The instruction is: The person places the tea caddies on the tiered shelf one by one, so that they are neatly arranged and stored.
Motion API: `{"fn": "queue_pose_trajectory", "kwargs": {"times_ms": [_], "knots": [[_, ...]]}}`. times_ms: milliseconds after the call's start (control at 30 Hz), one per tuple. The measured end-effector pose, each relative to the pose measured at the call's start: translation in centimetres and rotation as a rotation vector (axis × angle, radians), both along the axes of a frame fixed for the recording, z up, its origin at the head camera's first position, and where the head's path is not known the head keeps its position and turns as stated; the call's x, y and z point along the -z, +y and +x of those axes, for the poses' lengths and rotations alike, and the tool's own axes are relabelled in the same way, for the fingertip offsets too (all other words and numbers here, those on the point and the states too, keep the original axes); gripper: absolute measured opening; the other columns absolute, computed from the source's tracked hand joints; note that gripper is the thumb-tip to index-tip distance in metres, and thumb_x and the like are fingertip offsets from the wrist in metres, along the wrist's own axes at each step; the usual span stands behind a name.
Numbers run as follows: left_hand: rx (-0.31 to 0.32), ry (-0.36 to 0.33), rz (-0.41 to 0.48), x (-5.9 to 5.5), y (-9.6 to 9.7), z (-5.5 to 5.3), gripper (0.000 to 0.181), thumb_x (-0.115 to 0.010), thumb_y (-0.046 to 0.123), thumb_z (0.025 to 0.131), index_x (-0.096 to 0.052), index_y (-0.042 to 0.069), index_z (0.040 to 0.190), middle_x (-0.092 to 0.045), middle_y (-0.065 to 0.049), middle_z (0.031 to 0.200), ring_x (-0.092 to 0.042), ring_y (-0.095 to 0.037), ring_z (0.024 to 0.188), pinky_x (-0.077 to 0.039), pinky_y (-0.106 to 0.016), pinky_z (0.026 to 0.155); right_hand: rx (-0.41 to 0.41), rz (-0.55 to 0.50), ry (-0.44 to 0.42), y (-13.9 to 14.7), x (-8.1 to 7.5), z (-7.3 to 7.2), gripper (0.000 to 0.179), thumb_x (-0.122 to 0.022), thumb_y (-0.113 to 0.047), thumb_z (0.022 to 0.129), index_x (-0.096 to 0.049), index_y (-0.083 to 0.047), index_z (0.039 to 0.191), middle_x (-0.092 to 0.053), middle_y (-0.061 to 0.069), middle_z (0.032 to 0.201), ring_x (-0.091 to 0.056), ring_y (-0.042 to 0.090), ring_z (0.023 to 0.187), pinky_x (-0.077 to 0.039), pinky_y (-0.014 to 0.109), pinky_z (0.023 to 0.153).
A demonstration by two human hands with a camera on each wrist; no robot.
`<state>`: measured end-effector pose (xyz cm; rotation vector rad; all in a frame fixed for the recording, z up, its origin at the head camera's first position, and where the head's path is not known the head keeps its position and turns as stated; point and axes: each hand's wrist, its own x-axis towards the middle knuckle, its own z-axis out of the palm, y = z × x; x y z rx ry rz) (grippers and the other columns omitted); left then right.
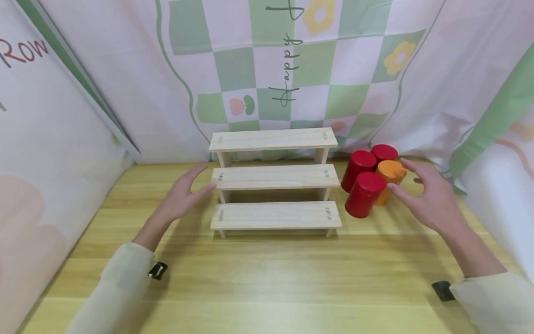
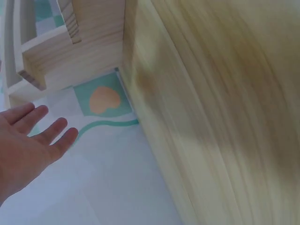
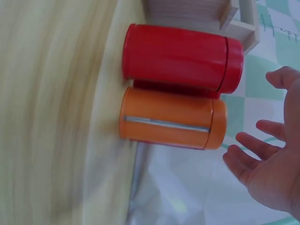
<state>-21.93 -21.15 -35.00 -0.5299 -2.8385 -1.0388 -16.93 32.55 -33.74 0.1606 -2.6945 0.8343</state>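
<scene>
A three-step wooden shelf point(image 1: 273, 177) stands on the table with bare treads. To its right is a group of upright canisters: a front red canister point(image 1: 362, 199), an orange canister point(image 1: 390, 171) and two more red ones behind. My right hand point(image 1: 434, 195) hovers just right of the orange canister, thumb and fingers spread; in the right wrist view, a gap separates this hand point(image 3: 276, 150) from the canister lids. Beside the shelf's left end my left hand point(image 1: 181, 195) is held with fingers extended and nothing in it. From the left wrist, the hand point(image 2: 28, 145) appears below the shelf's side point(image 2: 89, 42).
The wood-grain table point(image 1: 267, 283) stretches in front of the shelf. Behind it hangs a checked green and white curtain point(image 1: 275, 65), and white printed cloth walls point(image 1: 46, 153) flank both sides. Black straps show at both sleeve cuffs point(image 1: 129, 260).
</scene>
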Motion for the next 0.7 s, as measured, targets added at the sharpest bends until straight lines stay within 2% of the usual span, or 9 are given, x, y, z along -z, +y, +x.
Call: {"fn": "queue_pose_trajectory", "kwargs": {"times_ms": [100, 167, 233, 267, 367, 433, 500, 633, 700], "knots": [[0.021, -0.004, 0.032, 0.0, 0.3, 0.0, 0.068, -0.056, 0.039, 0.100, -0.032, 0.003, 0.153, -0.032, -0.020, 0.160, -0.030, -0.040, 0.148, -0.027, -0.056, 0.119, 0.011, -0.045, 0.025, -0.6, -0.2, 0.2, 0.064, -0.069, -0.030, 0.093, -0.045, -0.010, 0.148, -0.055, 0.022, 0.137, -0.054, 0.020, 0.112, -0.036, 0.008, 0.078], [0.036, -0.007, 0.044, 0.0, 0.5, -0.1, 0.067, -0.057, 0.037, 0.100, -0.034, 0.003, 0.153, -0.032, -0.020, 0.160, -0.031, -0.040, 0.148, -0.031, -0.057, 0.117, -0.018, -0.084, 0.052, -1.1, -0.4, 0.2, 0.060, -0.071, -0.025, 0.092, -0.049, -0.008, 0.145, -0.059, 0.021, 0.130, -0.053, 0.002, 0.105, -0.035, -0.002, 0.075], [0.049, -0.012, 0.051, 0.1, 0.7, -0.1, 0.066, -0.057, 0.037, 0.100, -0.035, 0.003, 0.152, -0.034, -0.020, 0.159, -0.032, -0.040, 0.147, -0.034, -0.057, 0.115, -0.050, -0.109, 0.073, -1.5, -0.5, 0.1, 0.057, -0.072, -0.020, 0.090, -0.052, -0.005, 0.141, -0.062, 0.018, 0.122, -0.048, -0.011, 0.099, -0.037, -0.005, 0.074], [0.054, -0.013, 0.053, 0.1, 0.8, -0.2, 0.066, -0.058, 0.036, 0.100, -0.035, 0.003, 0.152, -0.034, -0.020, 0.159, -0.033, -0.039, 0.147, -0.035, -0.057, 0.115, -0.065, -0.120, 0.082, -1.7, -0.5, 0.1, 0.056, -0.073, -0.018, 0.090, -0.053, -0.004, 0.140, -0.063, 0.014, 0.119, -0.048, -0.014, 0.097, -0.038, -0.005, 0.074], [0.063, -0.011, 0.067, 0.3, 0.9, -0.3, 0.063, -0.058, 0.035, 0.100, -0.038, 0.002, 0.151, -0.037, -0.020, 0.157, -0.036, -0.039, 0.145, -0.038, -0.058, 0.112, -0.096, -0.140, 0.099, -2.2, -0.4, 0.0, 0.054, -0.076, -0.013, 0.087, -0.056, -0.002, 0.136, -0.064, -0.010, 0.112, -0.050, -0.015, 0.094, -0.041, -0.003, 0.073], [0.066, -0.004, 0.079, 0.4, 1.0, -0.5, 0.062, -0.058, 0.033, 0.100, -0.039, 0.002, 0.150, -0.039, -0.021, 0.156, -0.039, -0.039, 0.143, -0.040, -0.058, 0.110, -0.103, -0.146, 0.109, -2.4, -0.3, -0.1, 0.054, -0.077, -0.012, 0.086, -0.058, -0.002, 0.135, -0.060, -0.021, 0.108, -0.052, -0.014, 0.094, -0.042, -0.003, 0.073], [0.069, 0.003, 0.091, 0.5, 1.0, -0.7, 0.060, -0.058, 0.032, 0.100, -0.040, 0.001, 0.149, -0.041, -0.021, 0.154, -0.041, -0.040, 0.141, -0.042, -0.059, 0.108, -0.115, -0.150, 0.115, -2.5, -0.2, -0.3, 0.052, -0.077, -0.010, 0.085, -0.059, -0.001, 0.133, -0.063, -0.018, 0.109, -0.052, -0.016, 0.092, -0.042, -0.003, 0.074], [0.074, 0.009, 0.105, 0.7, 1.1, -0.9, 0.057, -0.059, 0.029, 0.100, -0.042, 0.002, 0.147, -0.043, -0.020, 0.153, -0.044, -0.041, 0.137, -0.044, -0.059, 0.105, -0.118, -0.131, 0.076, -2.8, -0.2, -0.5, 0.050, -0.077, -0.012, 0.086, -0.059, 0.001, 0.130, -0.067, 0.015, 0.118, -0.052, -0.019, 0.088, -0.041, -0.005, 0.075], [0.078, 0.007, 0.111, 0.8, 1.1, -1.0, 0.057, -0.059, 0.029, 0.100, -0.042, 0.003, 0.147, -0.043, -0.020, 0.153, -0.045, -0.042, 0.136, -0.045, -0.059, 0.104, -0.108, -0.110, 0.040, -2.9, -0.2, -0.5, 0.051, -0.078, -0.016, 0.086, -0.059, 0.001, 0.130, -0.065, 0.023, 0.121, -0.057, -0.013, 0.088, -0.040, -0.005, 0.074]]}}
